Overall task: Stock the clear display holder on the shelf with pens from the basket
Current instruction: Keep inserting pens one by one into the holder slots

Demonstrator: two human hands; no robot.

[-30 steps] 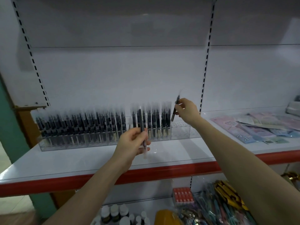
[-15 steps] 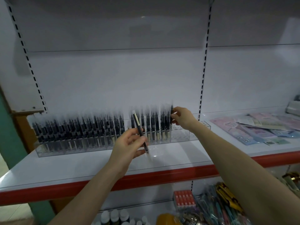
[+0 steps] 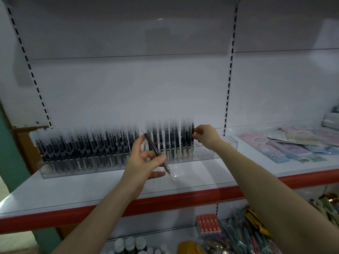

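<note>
A long clear display holder (image 3: pixel 211 153) stands at the back of the white shelf, filled with several upright black pens (image 3: pixel 88 147); only its right end shows bare slots. My left hand (image 3: pixel 143 160) is in front of the holder and grips a black pen (image 3: pixel 156 153) tilted with its clear tip down to the right. My right hand (image 3: pixel 205 136) pinches the top of the rightmost upright pen (image 3: pixel 192 132), which sits in a slot. The basket is not in view.
The white shelf (image 3: pixel 91 187) has a red front edge. Flat pastel packets (image 3: pixel 286 143) lie on it to the right. Below are a red box (image 3: pixel 208 224), a pile of coloured stationery (image 3: pixel 244 233) and white-capped bottles (image 3: pixel 130 244).
My right hand has come down from above the holder and set its pen upright into the right end of the row. My left hand tilted its pen and stayed in front.
</note>
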